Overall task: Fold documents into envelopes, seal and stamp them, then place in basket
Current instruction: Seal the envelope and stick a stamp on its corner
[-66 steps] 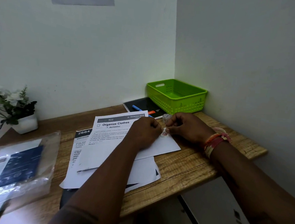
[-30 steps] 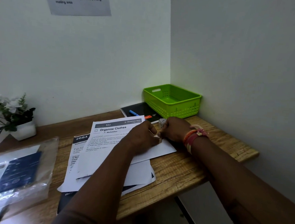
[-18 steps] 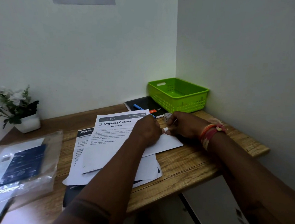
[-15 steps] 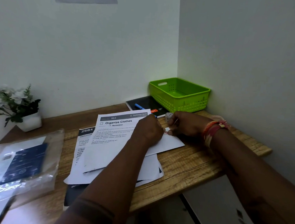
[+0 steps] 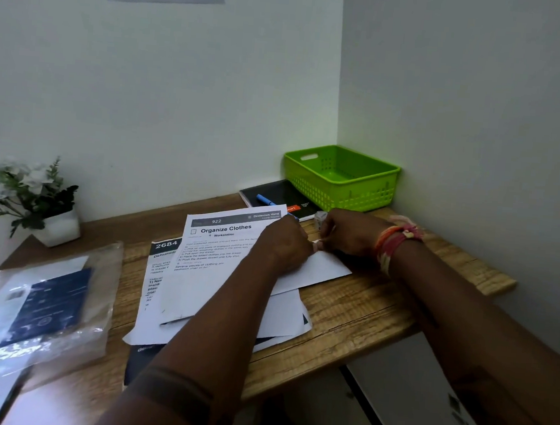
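Hands still busy at the envelope corner

Little has changed: the left hand [image 5: 286,243] and right hand [image 5: 350,234], fingers curled, keep pinching something tiny on the white envelope [image 5: 317,270] on the tabletop [image 5: 365,306]. The green basket [image 5: 341,178] waits, empty.

Both hands meet over a white envelope [image 5: 314,270] on the wooden bench [image 5: 358,305]. Left hand [image 5: 284,243] rests curled on the papers; right hand [image 5: 350,233] w/ curled fingers pinches sth small and pale at the envelope's top edge, too small to tell what. Printed sheets [image 5: 213,274] lie under the envelope. Green basket [image 5: 341,180] stands in the corner, near a black notebook [image 5: 280,195] w/ a blue pen [image 5: 266,199]. Potted plant [image 5: 38,200] and plastic bag [image 5: 36,307] at left.
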A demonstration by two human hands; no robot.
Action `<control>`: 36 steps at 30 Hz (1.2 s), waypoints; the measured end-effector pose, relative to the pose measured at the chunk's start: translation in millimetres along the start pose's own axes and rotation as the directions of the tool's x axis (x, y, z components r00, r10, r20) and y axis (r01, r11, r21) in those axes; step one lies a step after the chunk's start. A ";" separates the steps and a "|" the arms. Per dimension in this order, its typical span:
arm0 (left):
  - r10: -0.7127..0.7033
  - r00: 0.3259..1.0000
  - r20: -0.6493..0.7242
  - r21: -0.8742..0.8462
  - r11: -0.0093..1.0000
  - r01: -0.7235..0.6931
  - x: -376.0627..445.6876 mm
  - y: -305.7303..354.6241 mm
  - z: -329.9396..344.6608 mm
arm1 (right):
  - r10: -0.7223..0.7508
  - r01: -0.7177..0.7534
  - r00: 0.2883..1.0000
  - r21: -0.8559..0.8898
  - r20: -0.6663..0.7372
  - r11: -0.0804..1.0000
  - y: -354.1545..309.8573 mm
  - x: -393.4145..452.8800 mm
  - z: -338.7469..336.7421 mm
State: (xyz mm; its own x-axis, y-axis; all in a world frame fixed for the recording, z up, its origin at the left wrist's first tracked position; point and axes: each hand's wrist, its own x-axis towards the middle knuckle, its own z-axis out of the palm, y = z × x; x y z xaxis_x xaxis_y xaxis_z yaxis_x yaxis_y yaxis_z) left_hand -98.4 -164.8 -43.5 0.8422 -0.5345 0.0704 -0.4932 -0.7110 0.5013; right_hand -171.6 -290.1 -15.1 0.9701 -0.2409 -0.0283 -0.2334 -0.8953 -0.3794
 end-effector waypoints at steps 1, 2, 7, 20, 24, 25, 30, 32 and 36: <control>-0.010 1.000 -0.022 -0.003 1.000 0.010 0.0 -0.7 0.8 | -0.011 0.010 1.000 0.031 0.014 0.999 -0.1 -4.7 -3.3; -0.018 0.999 -0.040 0.000 1.000 0.018 -0.3 -1.0 1.9 | -0.020 0.018 0.999 0.042 0.042 0.999 2.2 -5.7 -5.4; 0.021 0.999 -0.048 0.051 0.999 -0.018 -2.2 -0.9 4.4 | 0.013 -0.016 0.998 0.035 0.069 0.999 4.7 -0.9 -7.1; 0.006 1.000 0.029 0.048 0.999 -0.008 -3.5 4.1 -4.5 | -0.049 0.051 0.998 -0.086 0.028 0.995 2.4 8.3 0.6; -0.019 0.999 -0.040 0.030 0.999 0.020 -1.7 2.8 -1.3 | -0.007 0.009 0.996 -0.017 0.093 1.000 2.5 2.0 -9.0; -0.013 0.999 -0.044 0.027 1.000 0.015 -1.8 2.9 -0.9 | 0.001 -0.001 0.994 -0.002 0.105 1.000 3.0 3.1 -10.3; 0.042 0.995 0.085 0.071 0.996 -0.048 -2.9 3.6 -8.6 | 0.064 -0.053 0.994 -0.111 0.094 0.992 0.3 13.6 -7.2; 0.044 0.990 0.132 0.086 0.995 -0.056 -2.2 4.0 -12.0 | 0.062 -0.052 0.996 -0.159 0.058 0.986 -4.2 15.3 -3.7; 0.029 0.993 0.111 0.081 0.996 -0.038 -0.3 1.9 -8.6 | 0.018 -0.012 0.999 -0.183 0.035 0.983 -7.7 11.3 -1.0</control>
State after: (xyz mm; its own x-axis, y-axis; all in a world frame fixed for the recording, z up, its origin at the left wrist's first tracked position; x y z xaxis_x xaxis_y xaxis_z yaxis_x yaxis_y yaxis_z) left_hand -97.7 -162.1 -35.1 0.7979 -0.6026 -0.0116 -0.5411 -0.7247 0.4267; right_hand -158.8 -286.3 -11.5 0.9674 -0.2441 -0.0678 -0.2529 -0.9458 -0.2035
